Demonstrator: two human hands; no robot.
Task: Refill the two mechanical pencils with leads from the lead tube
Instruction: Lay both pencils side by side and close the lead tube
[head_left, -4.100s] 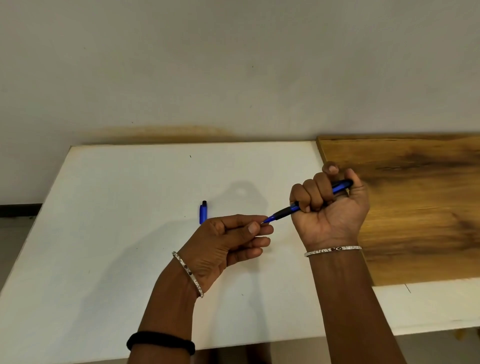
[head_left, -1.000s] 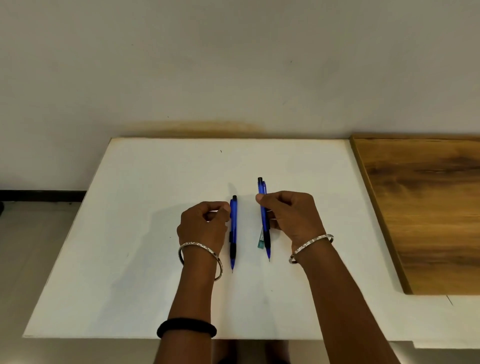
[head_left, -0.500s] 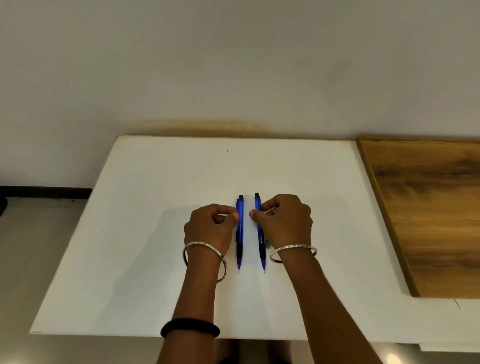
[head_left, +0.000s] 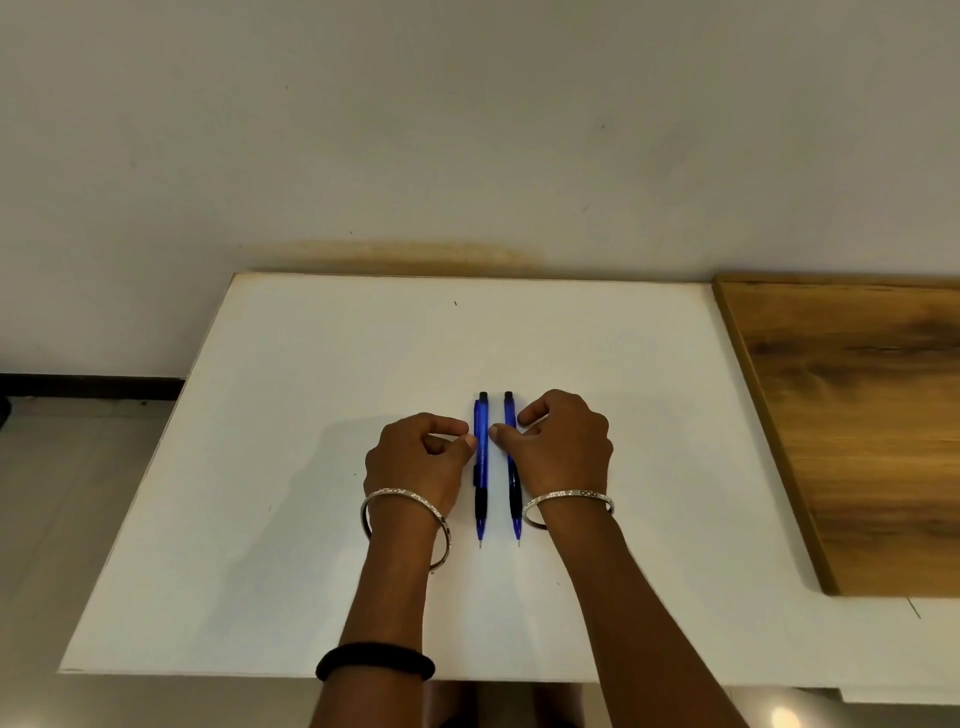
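Observation:
Two blue mechanical pencils with black grips lie side by side on the white table (head_left: 291, 441), tips pointing toward me. My left hand (head_left: 415, 462) is curled just left of the left pencil (head_left: 482, 457), with only its thumb tip touching the barrel. My right hand (head_left: 563, 452) rests over the right pencil (head_left: 510, 410), thumb on one side of the barrel and index finger on the other. The lead tube is not visible; my right hand may hide it.
A brown wooden board (head_left: 857, 426) lies on the table's right part. The wall (head_left: 467, 130) rises right behind the table's far edge. The table's left edge drops to a tiled floor (head_left: 62, 493).
Earlier my right hand held one pencil in the air. Both pencils have since been laid flat and brought close together, parallel. The greenish tube seen by my right hand is now out of sight.

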